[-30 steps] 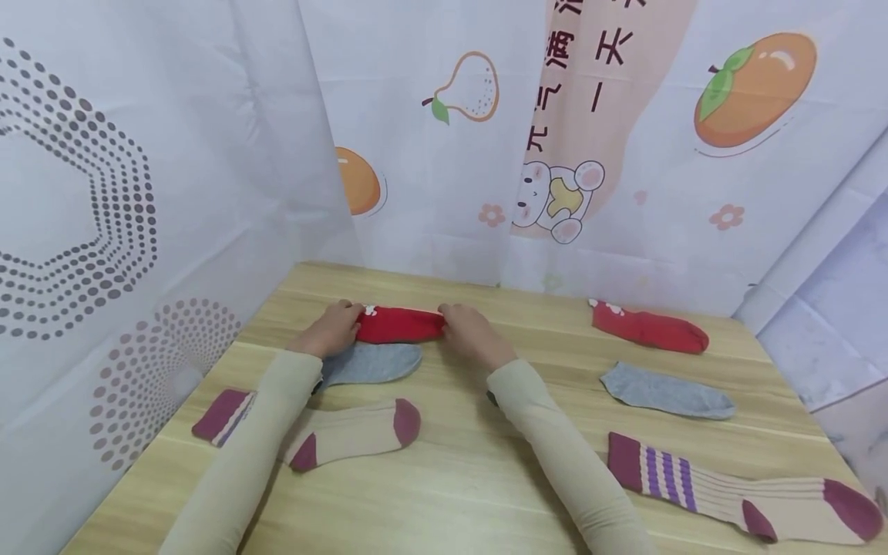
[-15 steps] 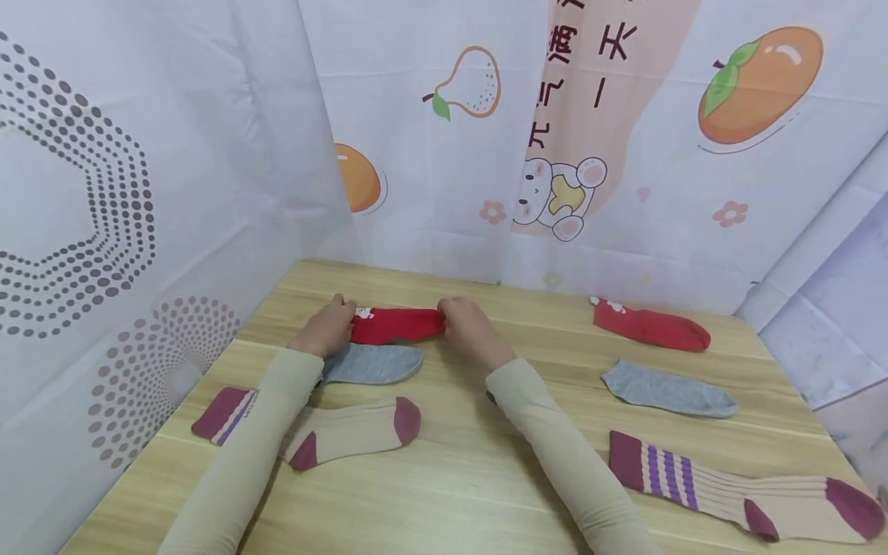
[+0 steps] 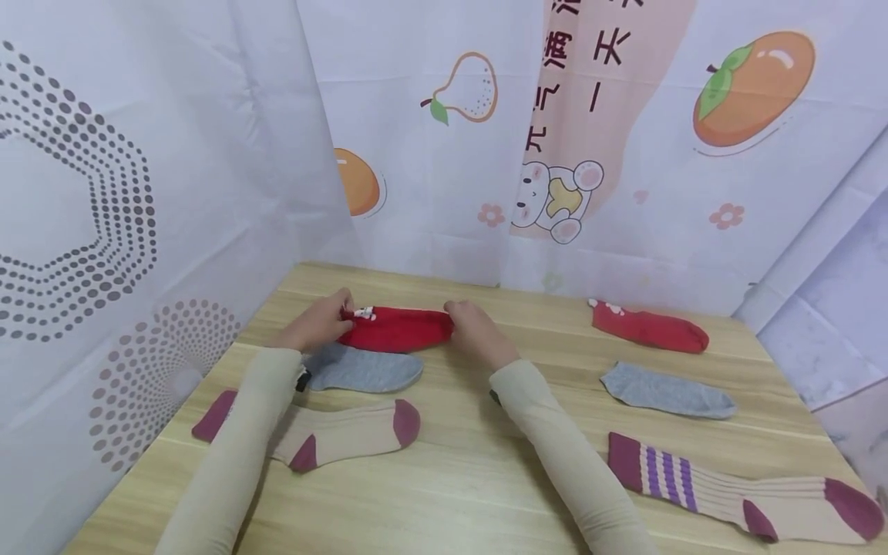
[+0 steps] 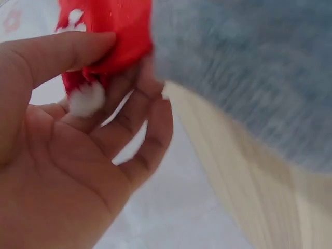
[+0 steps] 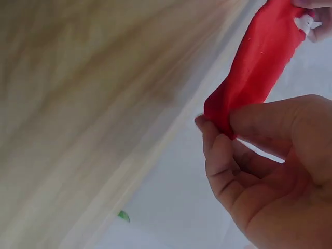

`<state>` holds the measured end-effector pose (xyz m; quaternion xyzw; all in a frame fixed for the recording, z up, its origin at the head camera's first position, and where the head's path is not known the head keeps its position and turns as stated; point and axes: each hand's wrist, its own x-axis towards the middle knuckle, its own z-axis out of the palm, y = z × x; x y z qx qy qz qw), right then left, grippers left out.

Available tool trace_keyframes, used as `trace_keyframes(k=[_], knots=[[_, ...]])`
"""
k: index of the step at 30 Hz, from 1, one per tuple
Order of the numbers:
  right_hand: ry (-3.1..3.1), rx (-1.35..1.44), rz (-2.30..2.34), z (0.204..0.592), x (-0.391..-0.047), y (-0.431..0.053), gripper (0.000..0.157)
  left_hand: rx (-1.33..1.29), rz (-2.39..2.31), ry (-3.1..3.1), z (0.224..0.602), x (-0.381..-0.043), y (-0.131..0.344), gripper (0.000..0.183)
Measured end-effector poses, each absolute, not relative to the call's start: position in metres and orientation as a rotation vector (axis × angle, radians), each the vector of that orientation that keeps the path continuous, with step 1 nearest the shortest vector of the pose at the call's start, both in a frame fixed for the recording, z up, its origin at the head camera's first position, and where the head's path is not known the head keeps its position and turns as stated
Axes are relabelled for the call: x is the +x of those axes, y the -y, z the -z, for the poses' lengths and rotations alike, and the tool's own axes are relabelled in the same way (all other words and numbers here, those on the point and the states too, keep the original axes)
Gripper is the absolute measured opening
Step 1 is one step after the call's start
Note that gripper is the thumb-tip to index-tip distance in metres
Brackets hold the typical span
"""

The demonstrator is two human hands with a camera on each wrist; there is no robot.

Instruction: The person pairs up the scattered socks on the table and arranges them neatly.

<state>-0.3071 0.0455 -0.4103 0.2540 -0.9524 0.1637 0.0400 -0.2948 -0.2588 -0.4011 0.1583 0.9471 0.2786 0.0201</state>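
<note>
A red sock [image 3: 398, 330] with a white patch near its cuff is stretched between both hands at the back left of the table. My left hand [image 3: 315, 320] pinches the cuff end between thumb and fingers; a white pompom [image 4: 87, 98] hangs there in the left wrist view. The toe end is pinched by my right hand [image 3: 479, 333], thumb against fingers [image 5: 220, 161]. Just in front of the red sock lies a grey sock [image 3: 368, 370], partly behind the left wrist. Nearer still is a cream sock [image 3: 354, 433] with maroon toe and heel, its middle hidden by the left sleeve.
On the right side of the wooden table [image 3: 451, 493] lie a second red sock [image 3: 652, 330], a second grey sock [image 3: 666, 391] and a striped cream and maroon sock [image 3: 728, 489]. A printed white curtain [image 3: 430, 193] hangs along the back and left edges.
The left hand has shifted slightly left at the cuff, and the right hand slightly right. The red sock is now stretched longer and shows more of its face. The other socks stay put.
</note>
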Motion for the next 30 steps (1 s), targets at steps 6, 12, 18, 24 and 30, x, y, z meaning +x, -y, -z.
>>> trace_keyframes(k=[6, 12, 18, 24, 30], knots=[[2.938, 0.722, -0.571, 0.405, -0.312, -0.056, 0.017, 0.539, -1.046, -2.94, 0.39, -0.294, 0.262, 0.021], [2.928, 0.703, -0.599, 0.399, -0.316, -0.071, 0.01, 0.483, -1.089, -2.927, 0.388, -0.295, 0.26, 0.017], [2.902, 0.671, -0.617, 0.392, -0.316, -0.082, 0.012, 0.515, -1.073, -2.93, 0.386, -0.296, 0.256, 0.013], [2.878, 0.682, -0.619, 0.388, -0.306, -0.088, 0.011, 0.542, -1.043, -2.89, 0.384, -0.296, 0.251, 0.011], [2.854, 0.694, -0.605, 0.386, -0.296, -0.096, 0.011, 0.555, -0.982, -2.878, 0.381, -0.293, 0.247, 0.013]])
